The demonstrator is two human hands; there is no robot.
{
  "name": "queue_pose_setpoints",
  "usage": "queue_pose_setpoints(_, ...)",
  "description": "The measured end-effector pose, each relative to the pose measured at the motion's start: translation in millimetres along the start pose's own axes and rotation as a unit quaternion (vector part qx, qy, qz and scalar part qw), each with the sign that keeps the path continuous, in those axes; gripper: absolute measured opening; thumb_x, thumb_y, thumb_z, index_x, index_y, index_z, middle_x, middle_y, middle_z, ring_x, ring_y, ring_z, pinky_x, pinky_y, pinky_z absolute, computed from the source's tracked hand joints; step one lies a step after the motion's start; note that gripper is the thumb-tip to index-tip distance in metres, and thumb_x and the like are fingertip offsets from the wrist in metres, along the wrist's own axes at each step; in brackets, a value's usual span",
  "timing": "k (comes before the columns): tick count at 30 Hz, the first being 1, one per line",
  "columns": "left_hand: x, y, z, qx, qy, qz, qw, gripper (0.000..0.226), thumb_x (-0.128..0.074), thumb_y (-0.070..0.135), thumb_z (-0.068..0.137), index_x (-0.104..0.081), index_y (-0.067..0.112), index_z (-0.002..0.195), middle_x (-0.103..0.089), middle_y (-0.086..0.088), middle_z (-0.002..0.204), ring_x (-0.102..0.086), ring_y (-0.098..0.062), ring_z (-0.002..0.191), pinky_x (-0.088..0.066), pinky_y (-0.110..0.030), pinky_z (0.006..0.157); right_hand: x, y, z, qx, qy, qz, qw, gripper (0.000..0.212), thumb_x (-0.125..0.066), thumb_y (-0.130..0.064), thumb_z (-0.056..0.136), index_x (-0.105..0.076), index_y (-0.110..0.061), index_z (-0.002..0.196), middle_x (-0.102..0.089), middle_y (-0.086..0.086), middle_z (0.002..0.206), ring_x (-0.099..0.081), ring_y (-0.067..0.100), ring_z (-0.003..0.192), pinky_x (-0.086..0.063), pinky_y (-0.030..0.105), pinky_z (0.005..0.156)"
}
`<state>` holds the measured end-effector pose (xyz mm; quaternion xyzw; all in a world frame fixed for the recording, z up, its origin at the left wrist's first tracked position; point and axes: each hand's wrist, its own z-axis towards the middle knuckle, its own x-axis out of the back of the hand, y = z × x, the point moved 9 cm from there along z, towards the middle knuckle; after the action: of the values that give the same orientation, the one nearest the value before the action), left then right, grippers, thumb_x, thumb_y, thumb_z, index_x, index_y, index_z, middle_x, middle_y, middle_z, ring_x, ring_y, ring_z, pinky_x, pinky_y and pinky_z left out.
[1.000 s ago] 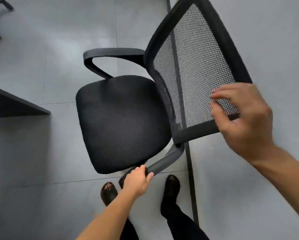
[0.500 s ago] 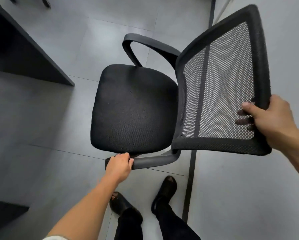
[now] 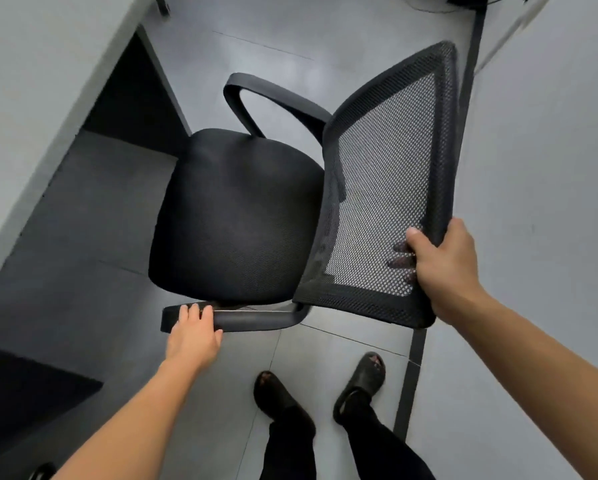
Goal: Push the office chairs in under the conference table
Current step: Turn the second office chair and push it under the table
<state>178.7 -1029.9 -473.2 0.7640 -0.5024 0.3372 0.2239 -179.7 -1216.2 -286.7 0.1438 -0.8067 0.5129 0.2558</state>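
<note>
A black office chair with a mesh backrest stands on the grey tiled floor below me, its seat facing left toward the grey conference table. My left hand rests over the near armrest, fingers curled on top of it. My right hand grips the top corner of the backrest, fingers showing through the mesh. The front of the seat lies close to the table's edge and its dark panel leg.
My two feet in black sandals stand on the floor just behind the chair. A dark strip runs along the floor on the right beside a pale wall. Another dark panel sits at lower left.
My right hand closed on the backrest corner, having been open beside it a second ago. The chair has swung and moved toward the table, which now fills the upper left.
</note>
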Motion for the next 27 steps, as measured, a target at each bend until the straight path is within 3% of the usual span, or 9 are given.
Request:
queue_pose_setpoints(4, 27.4, -23.1, -23.9, 0.028, -0.016, -0.07, 0.997, 0.042, -0.043, 0.034, 0.094, -0.045, 0.011, 0.128, -0.048, -0.012, 0.129, -0.045, -0.03, 0.118, -0.043, -0.041, 0.092, -49.7, -19.6, -46.6, -0.03, -0.018, 0.013, 0.999, 0.02, -0.054, -0.021, 0.093, -0.046, -0.009, 0.105, -0.057, 0.005, 0.1, -0.056, 0.024, 0.092, -0.047, 0.037, 0.082)
queue_pose_setpoints(8, 58.7, -15.8, -62.6, 0.023, 0.012, -0.207, 0.978, 0.039, -0.046, 0.034, 0.093, -0.049, 0.012, 0.126, -0.051, -0.01, 0.125, -0.048, -0.027, 0.115, -0.045, -0.041, 0.088, -91.0, -36.2, -88.9, -0.052, -0.078, 0.012, 0.996, 0.023, -0.053, -0.019, 0.093, -0.043, -0.005, 0.107, -0.055, 0.003, 0.094, -0.057, 0.022, 0.084, -0.048, 0.037, 0.075)
queue_pose_setpoints(13, 112.8, 12.9, -110.0, -0.001, 0.065, -0.359, 0.931, 0.04, -0.047, 0.036, 0.094, -0.052, 0.014, 0.126, -0.054, -0.006, 0.125, -0.053, -0.022, 0.113, -0.043, -0.035, 0.093, -124.2, -49.4, -116.0, -0.061, -0.292, -0.065, 0.952, 0.029, -0.059, -0.034, 0.09, -0.048, -0.012, 0.106, -0.064, 0.007, 0.098, -0.066, 0.023, 0.085, -0.059, 0.045, 0.07)
queue_pose_setpoints(15, 138.5, 25.0, -125.4, -0.01, 0.093, -0.413, 0.906, 0.041, -0.047, 0.038, 0.094, -0.053, 0.015, 0.127, -0.055, -0.003, 0.126, -0.053, -0.018, 0.115, -0.041, -0.031, 0.096, -114.5, -68.6, -98.5, 0.027, -0.319, -0.179, 0.93, 0.044, -0.058, -0.045, 0.088, -0.049, -0.017, 0.12, -0.066, 0.003, 0.103, -0.066, 0.021, 0.091, -0.054, 0.044, 0.079)
queue_pose_setpoints(17, 158.9, 42.6, -134.8, -0.029, 0.108, -0.441, 0.891, 0.045, -0.047, 0.046, 0.092, -0.051, 0.019, 0.128, -0.054, 0.001, 0.127, -0.051, -0.016, 0.119, -0.039, -0.03, 0.1, -94.9, -105.9, -59.3, 0.159, -0.254, -0.258, 0.918, 0.051, -0.057, -0.046, 0.088, -0.046, -0.019, 0.129, -0.063, 0.006, 0.116, -0.062, 0.024, 0.103, -0.049, 0.041, 0.087)
queue_pose_setpoints(19, 168.2, 63.8, -133.5, -0.036, 0.09, -0.423, 0.901, 0.06, -0.046, 0.059, 0.085, -0.043, 0.025, 0.135, -0.049, 0.005, 0.132, -0.046, -0.015, 0.124, -0.037, -0.035, 0.105, -82.9, -155.9, -18.3, 0.284, -0.175, -0.285, 0.898, 0.049, -0.058, -0.041, 0.088, -0.048, -0.016, 0.13, -0.059, 0.011, 0.123, -0.055, 0.03, 0.113, -0.046, 0.044, 0.088)
queue_pose_setpoints(21, 169.8, 81.0, -123.8, -0.013, 0.072, -0.352, 0.933, 0.073, -0.049, 0.062, 0.08, -0.03, 0.027, 0.142, -0.04, 0.007, 0.14, -0.038, -0.015, 0.13, -0.032, -0.038, 0.109, -92.8, -199.3, 19.2, 0.375, -0.139, -0.311, 0.862, 0.048, -0.055, -0.042, 0.088, -0.052, -0.013, 0.127, -0.057, 0.015, 0.123, -0.05, 0.036, 0.115, -0.044, 0.047, 0.089)
queue_pose_setpoints(24, 166.0, 87.4, -111.0, 0.059, 0.07, -0.235, 0.968, 0.073, -0.053, 0.031, 0.086, -0.015, 0.02, 0.148, -0.028, -0.002, 0.151, -0.027, -0.022, 0.139, -0.025, -0.038, 0.114, -133.6, -240.8, 62.7, 0.447, -0.148, -0.371, 0.801, 0.054, -0.049, -0.05, 0.085, -0.055, -0.016, 0.126, -0.054, 0.014, 0.133, -0.043, 0.037, 0.127, -0.037, 0.049, 0.099)
queue_pose_setpoints(27, 153.5, 79.9, -116.1, 0.114, 0.051, -0.205, 0.971, 0.069, -0.045, 0.01, 0.09, -0.008, 0.012, 0.149, -0.02, -0.01, 0.156, -0.018, -0.025, 0.145, -0.016, -0.035, 0.12, -180.2, -247.8, 78.9, 0.471, -0.208, -0.429, 0.742, 0.056, -0.042, -0.06, 0.086, -0.06, -0.021, 0.122, -0.056, 0.011, 0.135, -0.042, 0.033, 0.132, -0.027, 0.048, 0.107)
